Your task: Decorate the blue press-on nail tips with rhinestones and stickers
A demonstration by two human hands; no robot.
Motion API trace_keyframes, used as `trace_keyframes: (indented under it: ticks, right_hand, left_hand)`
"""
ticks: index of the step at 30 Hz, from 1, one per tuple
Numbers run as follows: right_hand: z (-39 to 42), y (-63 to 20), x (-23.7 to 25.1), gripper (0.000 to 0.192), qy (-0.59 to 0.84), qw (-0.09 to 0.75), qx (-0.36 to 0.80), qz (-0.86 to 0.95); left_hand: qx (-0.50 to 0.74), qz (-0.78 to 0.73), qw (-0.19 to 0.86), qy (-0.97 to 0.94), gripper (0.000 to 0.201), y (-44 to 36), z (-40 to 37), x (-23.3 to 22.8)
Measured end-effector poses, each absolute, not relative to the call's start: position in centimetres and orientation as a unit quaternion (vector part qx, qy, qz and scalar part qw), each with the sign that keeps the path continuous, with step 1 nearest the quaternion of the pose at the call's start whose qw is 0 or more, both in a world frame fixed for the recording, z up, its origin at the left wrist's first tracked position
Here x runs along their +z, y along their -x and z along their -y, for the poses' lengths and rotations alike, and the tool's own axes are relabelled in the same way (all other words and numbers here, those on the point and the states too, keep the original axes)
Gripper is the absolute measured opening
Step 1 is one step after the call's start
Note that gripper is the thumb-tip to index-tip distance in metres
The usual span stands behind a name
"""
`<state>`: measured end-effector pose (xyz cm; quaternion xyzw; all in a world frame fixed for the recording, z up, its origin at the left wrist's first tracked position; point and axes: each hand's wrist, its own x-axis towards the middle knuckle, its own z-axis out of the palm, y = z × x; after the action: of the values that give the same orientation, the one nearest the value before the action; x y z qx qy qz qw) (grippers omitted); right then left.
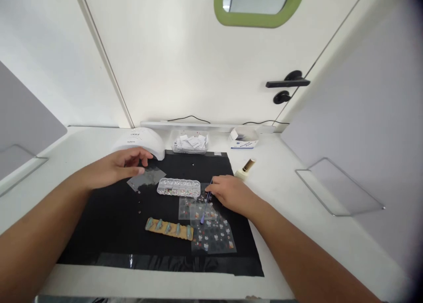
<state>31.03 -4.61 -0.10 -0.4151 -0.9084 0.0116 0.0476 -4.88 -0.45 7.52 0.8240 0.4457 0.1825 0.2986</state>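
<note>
Purple pen (pixel 205 207) in right hand (pixel 231 192) — bead box (pixel 179 187), sticker sheets (pixel 211 232) beside.

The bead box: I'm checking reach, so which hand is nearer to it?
Right. The right hand sits just beside the bead box at its right end; the left hand hovers farther off, up-left.

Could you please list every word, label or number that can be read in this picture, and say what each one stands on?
No text here reads with certainty.
Nail lamp: a small dark brand mark on top, too blurred to read.
Small box: dark print on its front, too small to read.
Paper packets in the clear tray: any print is illegible.
Sticker sheets: pictures only, no words visible.
</note>
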Motion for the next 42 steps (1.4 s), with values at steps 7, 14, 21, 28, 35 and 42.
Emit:
trace_keyframes:
  ticks: [7,14,21,28,35,42]
  right_hand:
    - [3.9,-31.5,-0.7,0.02,0.357,0.07,-0.02,0.931]
    - [3.7,-33.1,0.2,0.022,0.32,0.194,-0.056,0.926]
    - [4.5,-34.7,0.0,0.006,0.361,0.417,-0.043,0.833]
    - [5.4,-32.5,-0.7,0.004,0.359,0.562,0.094,0.739]
    - [6.2,-30.3,0.3,0.013,0.365,0.592,0.217,0.685]
    - [6.7,-26.5,3.2,0.014,0.311,0.549,0.324,0.705]
  left_hand:
    - [0.212,-0.435,0.263,-0.835,0.027,3.3,-1.2,1.6]
    - [0.21,-0.394,0.247,-0.86,0.021,3.2,-0.9,0.4]
    - [0.201,-0.366,0.233,-0.878,0.021,2.7,-0.9,-0.2]
    - [0.189,-0.329,0.214,-0.9,0.025,3.1,-1.2,-0.5]
    - [0.147,-0.266,0.195,-0.932,0.046,2.6,-2.0,-0.6]
    - [0.128,-0.266,0.183,-0.938,0.051,2.0,-2.3,-0.9]
